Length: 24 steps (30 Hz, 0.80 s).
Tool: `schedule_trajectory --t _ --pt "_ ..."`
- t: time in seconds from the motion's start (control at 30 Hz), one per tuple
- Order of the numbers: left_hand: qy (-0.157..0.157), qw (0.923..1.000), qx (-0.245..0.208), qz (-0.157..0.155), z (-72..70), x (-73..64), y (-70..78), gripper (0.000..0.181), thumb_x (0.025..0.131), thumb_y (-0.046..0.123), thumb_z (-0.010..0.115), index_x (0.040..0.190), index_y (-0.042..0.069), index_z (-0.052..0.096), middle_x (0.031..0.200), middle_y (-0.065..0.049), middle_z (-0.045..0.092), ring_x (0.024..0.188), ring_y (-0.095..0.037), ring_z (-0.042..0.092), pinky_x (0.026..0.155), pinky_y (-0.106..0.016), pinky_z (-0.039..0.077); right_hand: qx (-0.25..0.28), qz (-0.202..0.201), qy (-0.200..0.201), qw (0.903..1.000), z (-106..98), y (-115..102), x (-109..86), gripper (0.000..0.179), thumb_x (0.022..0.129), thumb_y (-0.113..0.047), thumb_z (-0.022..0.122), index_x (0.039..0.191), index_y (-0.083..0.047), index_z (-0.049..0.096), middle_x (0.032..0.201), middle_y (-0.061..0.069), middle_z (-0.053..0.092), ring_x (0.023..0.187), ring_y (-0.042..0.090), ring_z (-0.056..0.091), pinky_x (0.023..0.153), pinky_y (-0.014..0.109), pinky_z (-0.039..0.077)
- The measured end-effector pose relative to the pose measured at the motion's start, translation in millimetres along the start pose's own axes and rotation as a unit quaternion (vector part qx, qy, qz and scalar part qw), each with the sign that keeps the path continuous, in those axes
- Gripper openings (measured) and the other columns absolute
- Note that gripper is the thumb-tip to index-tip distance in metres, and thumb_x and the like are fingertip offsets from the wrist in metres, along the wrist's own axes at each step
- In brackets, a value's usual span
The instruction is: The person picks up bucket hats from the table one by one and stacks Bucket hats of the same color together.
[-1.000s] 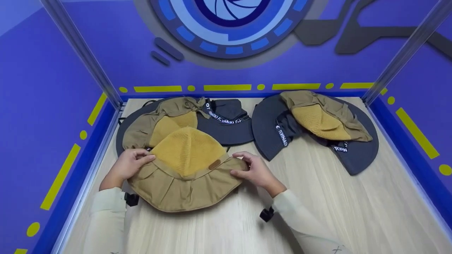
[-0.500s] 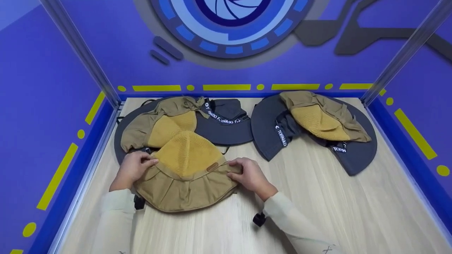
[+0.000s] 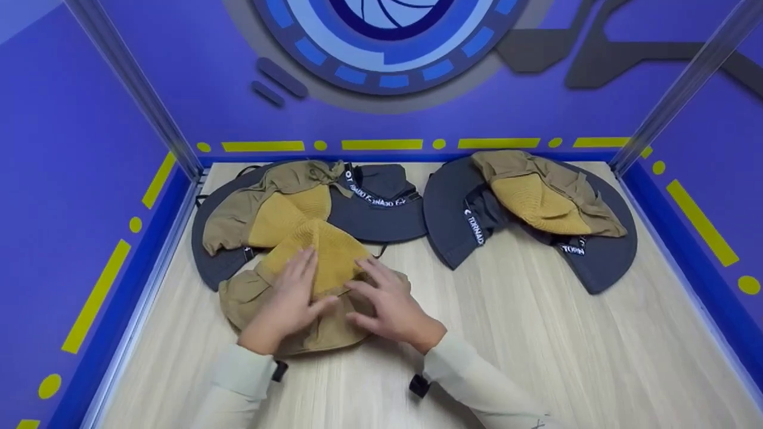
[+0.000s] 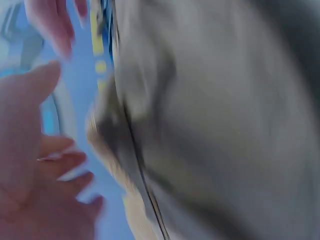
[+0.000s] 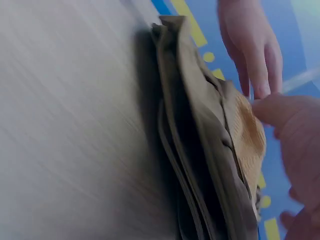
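A sun hat with a yellow ribbed crown (image 3: 340, 256) and a pleated khaki brim (image 3: 331, 330) lies flattened at the front left. Over its left half is my left hand (image 3: 289, 301), fingers extended across crown and brim. My right hand (image 3: 390, 307) is above the right side with its fingers spread. Neither hand grips the fabric. In the left wrist view the khaki cloth (image 4: 215, 125) is large and blurred. The right wrist view shows the folded brim layers (image 5: 200, 130) edge-on. Whether the fingers press on the hat or hover just above it, I cannot tell.
Behind the front hat, another yellow and khaki hat (image 3: 238, 217) rests on a dark grey hat (image 3: 381, 223). At the right, a similar yellow and khaki hat (image 3: 536, 202) lies on a dark grey hat (image 3: 614, 262). Blue walls enclose the wooden tabletop (image 3: 536, 357).
Both hands have let go of the front hat's side edges and moved inward over its crown and brim. The hat now lies lower, its brim more rumpled. The other hats stay put.
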<state>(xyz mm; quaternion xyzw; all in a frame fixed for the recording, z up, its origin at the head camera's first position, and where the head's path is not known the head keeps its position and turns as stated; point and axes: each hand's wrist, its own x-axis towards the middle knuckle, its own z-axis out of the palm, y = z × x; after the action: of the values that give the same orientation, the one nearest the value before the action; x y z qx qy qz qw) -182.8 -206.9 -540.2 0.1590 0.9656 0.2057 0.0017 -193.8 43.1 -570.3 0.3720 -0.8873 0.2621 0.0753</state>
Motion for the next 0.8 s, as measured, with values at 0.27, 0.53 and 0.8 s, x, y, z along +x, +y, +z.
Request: schedule_trajectory --t 0.27,0.53,0.8 --pt "-0.097 0.9941 0.044 -0.021 20.6 -1.9 7.6 0.119 0.083 0.053 0.081 0.163 -0.002 0.011 0.173 -0.019 0.001 0.159 -0.042 0.01 0.126 -0.061 0.016 -0.054 0.062 -0.143 0.9862 17.4 -2.9 -0.1 0.075 0.092 -0.067 0.061 0.155 -0.031 0.045 0.17 0.013 0.024 0.157 0.043 0.019 0.123 0.062 0.025" --pt "-0.082 0.9955 0.041 -0.025 26.9 3.2 -1.3 0.122 0.076 0.055 0.086 0.164 0.006 0.017 0.173 -0.019 0.005 0.157 -0.044 0.016 0.126 -0.06 0.02 -0.05 0.059 -0.137 0.9875 20.1 1.1 2.5 0.074 0.093 -0.067 0.06 0.156 -0.031 0.044 0.17 0.013 0.023 0.157 0.043 0.018 0.123 0.063 0.025" --pt "-0.073 0.9959 0.006 -0.052 33.0 1.5 -6.5 0.124 0.07 0.055 0.09 0.164 0.011 0.023 0.17 -0.029 0.004 0.153 -0.053 0.018 0.124 -0.061 0.025 0.057 0.028 -0.072 0.9954 -6.3 23.5 -2.9 0.062 0.096 -0.046 0.069 0.15 -0.023 0.052 0.167 0.015 0.031 0.155 0.045 0.022 0.122 0.067 0.023"
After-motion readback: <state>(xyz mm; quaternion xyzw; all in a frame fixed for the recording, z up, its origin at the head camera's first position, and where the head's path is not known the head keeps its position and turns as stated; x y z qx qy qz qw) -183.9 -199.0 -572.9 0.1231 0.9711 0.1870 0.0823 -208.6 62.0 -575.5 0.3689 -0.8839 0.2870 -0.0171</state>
